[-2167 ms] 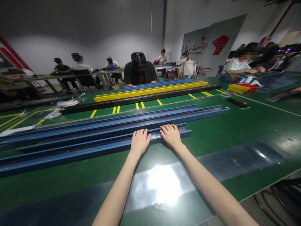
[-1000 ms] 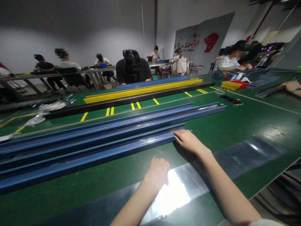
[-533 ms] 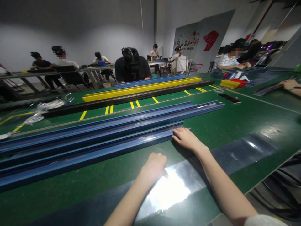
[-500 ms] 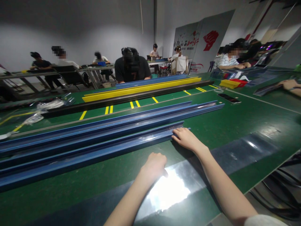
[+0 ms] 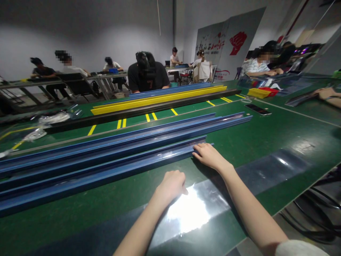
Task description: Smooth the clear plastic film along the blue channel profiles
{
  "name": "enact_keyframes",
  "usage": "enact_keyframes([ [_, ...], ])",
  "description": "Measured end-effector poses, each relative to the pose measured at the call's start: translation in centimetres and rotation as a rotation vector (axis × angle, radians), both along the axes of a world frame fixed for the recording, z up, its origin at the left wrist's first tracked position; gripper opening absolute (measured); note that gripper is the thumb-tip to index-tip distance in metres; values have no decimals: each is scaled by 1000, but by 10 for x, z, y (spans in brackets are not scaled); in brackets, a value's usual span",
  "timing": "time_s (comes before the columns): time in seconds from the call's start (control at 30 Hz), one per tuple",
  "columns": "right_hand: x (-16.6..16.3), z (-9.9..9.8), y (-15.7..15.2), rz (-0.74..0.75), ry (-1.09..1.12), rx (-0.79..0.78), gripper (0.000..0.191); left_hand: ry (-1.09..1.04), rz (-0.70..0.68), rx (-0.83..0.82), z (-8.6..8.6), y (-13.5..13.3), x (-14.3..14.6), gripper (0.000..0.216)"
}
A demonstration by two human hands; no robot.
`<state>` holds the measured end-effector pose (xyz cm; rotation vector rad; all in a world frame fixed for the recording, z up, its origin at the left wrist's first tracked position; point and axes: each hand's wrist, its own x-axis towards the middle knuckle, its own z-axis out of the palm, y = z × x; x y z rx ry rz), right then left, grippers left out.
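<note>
Several long blue strips [image 5: 106,156] lie side by side across the green table [image 5: 266,142]. My right hand [image 5: 209,155] rests with fingers stretched out flat on the right end of the nearest blue strip. My left hand [image 5: 172,185] sits closer to me on the table, fingers curled under into a loose fist, beside a shiny clear film strip [image 5: 191,209]. Whether it pinches the film's edge is hidden.
Beyond the blue strips lie a black strip [image 5: 149,111] and a yellow strip [image 5: 160,101]. A phone [image 5: 258,109] lies to the right, and a yellow and red tray [image 5: 259,92] further back. Crumpled plastic wrap [image 5: 50,119] sits at left. Several people work at tables around.
My left hand came off the blue strip and drew back toward me, curling on the table. My right hand slid along to the strip's right end and stays there.
</note>
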<state>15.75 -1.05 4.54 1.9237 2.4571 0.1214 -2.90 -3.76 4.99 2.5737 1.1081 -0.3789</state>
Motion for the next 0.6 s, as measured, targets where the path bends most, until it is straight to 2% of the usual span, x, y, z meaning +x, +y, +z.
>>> enact_keyframes([
  [0.17, -1, 4, -3, 11, 41, 0, 30, -34, 31, 18, 2, 3, -2, 15],
  [0.3, -2, 8, -4, 31, 129, 51, 36, -115, 107, 102, 10, 9, -9, 14],
  [0.47, -12, 19, -9, 208, 474, 181, 34, -151, 252, 202, 26, 14, -17, 15],
  [0.6, -22, 25, -16, 317, 612, 175, 33, -189, 364, 222, 35, 17, -22, 15],
])
